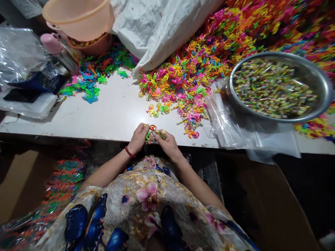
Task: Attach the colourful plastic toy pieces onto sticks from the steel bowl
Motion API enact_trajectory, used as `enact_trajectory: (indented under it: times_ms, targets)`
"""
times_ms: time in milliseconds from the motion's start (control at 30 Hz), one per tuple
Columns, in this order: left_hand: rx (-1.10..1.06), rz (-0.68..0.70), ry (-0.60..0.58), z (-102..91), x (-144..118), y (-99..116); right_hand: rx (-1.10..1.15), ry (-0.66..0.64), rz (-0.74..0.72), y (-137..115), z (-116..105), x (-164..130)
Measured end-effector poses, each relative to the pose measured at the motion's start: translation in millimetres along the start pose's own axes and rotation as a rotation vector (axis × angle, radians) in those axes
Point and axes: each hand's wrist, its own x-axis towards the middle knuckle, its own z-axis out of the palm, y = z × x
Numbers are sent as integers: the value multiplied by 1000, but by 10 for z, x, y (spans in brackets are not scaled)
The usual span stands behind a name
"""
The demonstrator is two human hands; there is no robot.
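Left hand: your left hand (138, 138) is curled shut at the near edge of the tabletop (112, 111), fingertips pinching the toy (150, 132), a small piece with a red ring and a green part.
Right hand: your right hand (167, 143) is closed too, touching the toy from the other side; a small yellowish bit (161, 133) sits at its fingertips, too small to tell what it is.
Toy, place: between your two hands, just above the tabletop edge, touching both.
Toy, axis: as far as I can tell its long axis runs from one hand to the other, red ring up and away from you, green part down toward your left palm; the detail is too small to be sure.
Doing it well: keep the pinch on the rims and not over the ring's opening, hold your wrists near the edge for steadiness, and line the two pieces up square before you press; a skewed push could bend thin plastic.
Beyond your hands: the pile (183, 80) of bright pieces lies ahead and to the right.
Right of your right hand: clear bags (235, 129), and past them a metal bowl (324, 90).
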Motion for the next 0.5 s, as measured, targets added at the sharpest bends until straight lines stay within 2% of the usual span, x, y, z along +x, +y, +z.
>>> enact_trajectory:
  times_ms: [300, 500]
  targets:
    - [155, 28, -1, -9, -5, -25, 51, -28, 81, 45, -51, -13]
    - [218, 38, -6, -12, 28, -48, -3, -38, 51, 62, -61, -32]
